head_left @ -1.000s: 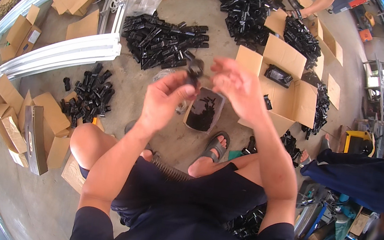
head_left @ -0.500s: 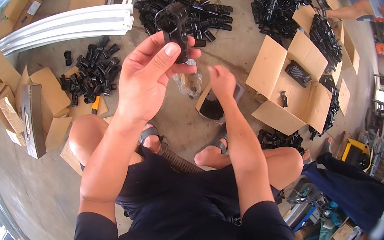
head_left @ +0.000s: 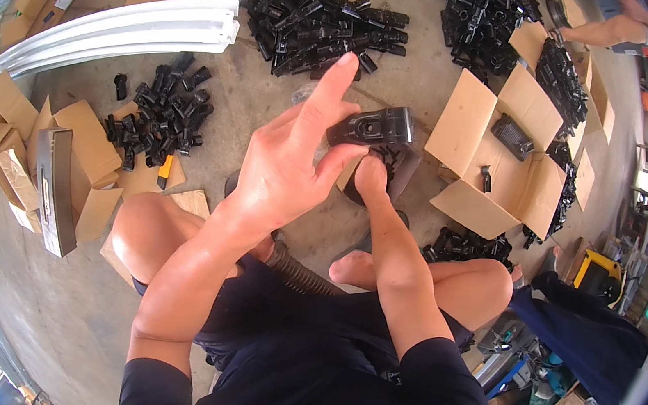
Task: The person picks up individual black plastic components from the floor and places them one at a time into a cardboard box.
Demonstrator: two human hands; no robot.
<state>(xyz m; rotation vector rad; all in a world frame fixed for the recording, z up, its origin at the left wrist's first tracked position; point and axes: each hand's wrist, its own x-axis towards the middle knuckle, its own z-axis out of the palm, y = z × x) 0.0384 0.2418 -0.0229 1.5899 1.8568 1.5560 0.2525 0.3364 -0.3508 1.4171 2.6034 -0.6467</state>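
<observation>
My left hand is raised over the floor between my knees, its index finger stretched out. Between thumb and bent fingers it grips a black fitting, a short tube-like piece with a hole in its side, now lying nearly sideways. Below and right of the fitting, a small open box with dark small pieces inside stands on the floor. My right hand is at this box, its fingers bunched and pointing down into it. What those fingertips touch is hidden.
Piles of black fittings lie ahead, with a smaller pile at left. An open cardboard box stands at right, holding a few black pieces. White metal profiles reach in from the left. Another person's arm shows at far right.
My left hand has lowered and shifted right, tipping the fitting from upright to nearly sideways, and its index finger now extends. My right hand has gone down to the small box.
</observation>
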